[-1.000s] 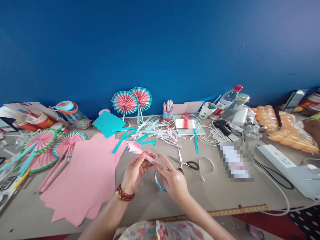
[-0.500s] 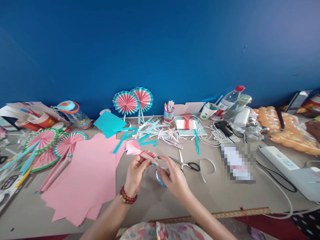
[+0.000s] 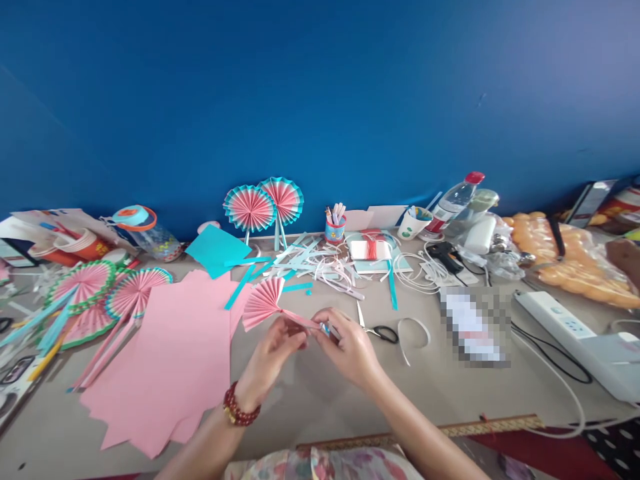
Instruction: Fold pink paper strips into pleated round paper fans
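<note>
A small pink pleated paper fan (image 3: 263,304) is partly spread, its folds facing left. My left hand (image 3: 273,355) pinches its narrow pink handle below the folds. The handle's other end is between the fingers of my right hand (image 3: 346,345). Something small and blue shows at those right fingertips, too hidden to name. Just beyond my right hand lie scissors (image 3: 384,333) with black handles. Pink paper sheets (image 3: 180,360) spread out left of my left hand.
Paper scraps (image 3: 300,260) and a teal sheet (image 3: 217,250) lie behind my hands. Finished round fans (image 3: 250,208) lean at the blue wall; others (image 3: 137,293) lie left. A curled white strip (image 3: 426,332), glue gun (image 3: 447,257), bottle (image 3: 453,205) and power strip (image 3: 560,317) are rightward.
The fan has turned and spread wider, its pleats now facing me more. My left hand has moved slightly down and left. The blue-and-white ring beneath my right hand is mostly hidden now.
</note>
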Tool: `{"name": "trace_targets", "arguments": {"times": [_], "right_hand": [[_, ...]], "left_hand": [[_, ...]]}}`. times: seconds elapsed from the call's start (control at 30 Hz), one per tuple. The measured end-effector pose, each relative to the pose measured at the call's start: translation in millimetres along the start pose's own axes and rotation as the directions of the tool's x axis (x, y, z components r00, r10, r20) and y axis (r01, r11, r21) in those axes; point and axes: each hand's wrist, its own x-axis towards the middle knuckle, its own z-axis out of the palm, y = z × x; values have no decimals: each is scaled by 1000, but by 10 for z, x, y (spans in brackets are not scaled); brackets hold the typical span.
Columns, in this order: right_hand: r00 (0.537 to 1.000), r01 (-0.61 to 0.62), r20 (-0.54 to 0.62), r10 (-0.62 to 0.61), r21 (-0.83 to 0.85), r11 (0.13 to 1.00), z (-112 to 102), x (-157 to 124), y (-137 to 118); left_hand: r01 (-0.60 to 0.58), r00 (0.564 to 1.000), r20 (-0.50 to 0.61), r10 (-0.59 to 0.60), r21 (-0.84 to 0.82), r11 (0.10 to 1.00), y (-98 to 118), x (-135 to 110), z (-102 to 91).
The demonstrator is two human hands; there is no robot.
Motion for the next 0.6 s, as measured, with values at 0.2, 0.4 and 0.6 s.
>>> {"name": "trace_targets", "arguments": {"times": [0.2, 0.4, 0.6], "right_hand": [[996, 84, 28, -81, -109, 990, -20, 0, -2], [989, 143, 48, -137, -137, 980, 39, -29, 7], [996, 81, -12, -84, -131, 988, -79, -94, 43]], "left_hand": [[-443, 879, 186, 439, 660, 607, 291, -214, 3], [-452, 892, 358, 277, 709, 541, 424, 49, -16], [-403, 915, 270, 300, 661, 633, 354, 110, -2]]}}
